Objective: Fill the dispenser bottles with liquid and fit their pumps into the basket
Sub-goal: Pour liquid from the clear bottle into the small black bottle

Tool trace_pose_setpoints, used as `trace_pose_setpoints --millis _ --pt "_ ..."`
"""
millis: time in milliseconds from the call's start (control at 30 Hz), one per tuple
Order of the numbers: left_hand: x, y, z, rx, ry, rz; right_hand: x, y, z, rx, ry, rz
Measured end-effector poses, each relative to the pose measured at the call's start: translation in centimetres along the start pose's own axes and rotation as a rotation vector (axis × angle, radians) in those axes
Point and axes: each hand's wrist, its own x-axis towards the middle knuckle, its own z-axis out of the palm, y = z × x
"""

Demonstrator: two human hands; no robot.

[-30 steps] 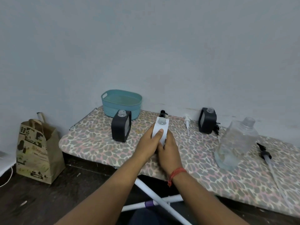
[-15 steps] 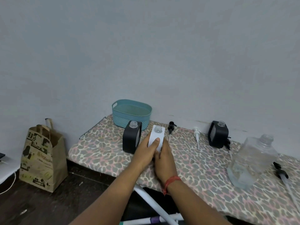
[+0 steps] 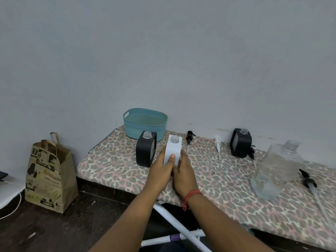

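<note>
Hands at frame centre: my left hand (image 3: pixel 161 171) and right hand (image 3: pixel 184 172) wrapped fingers around upright white bottle (image 3: pixel 173 149), beside black bottle (image 3: pixel 146 150).

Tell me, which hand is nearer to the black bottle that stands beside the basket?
The left hand. It holds the white bottle right beside that black bottle; the right hand grips the white bottle's far side.
</note>
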Motion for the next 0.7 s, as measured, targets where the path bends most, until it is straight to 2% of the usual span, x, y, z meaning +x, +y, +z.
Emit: trace_pose_setpoints --millis 100,267,467,567,700 --pt "-1.2 0.3 -0.3 0.046 0.008 0.005 -0.6 0.2 -1.4 -0.046 -0.039 0.036" --pt "-3.9 0.6 -0.4 0.064 0.048 0.017 -2.3 0.5 -4.7 -0.087 -0.011 0.09" --pt "-7.9 1.8 0.8 0.222 0.2 0.203 -4.3 -0.1 -9.5 -0.114 0.052 0.084" --pt "-8.5 3.8 2.0 0.269 0.168 0.291 -5.2 -0.8 -12.0 -0.114 0.093 0.072" --pt "-8.6 6.3 4.4 0.279 0.05 0.344 -6.0 -1.2 -14.9 -0.099 0.148 0.063"
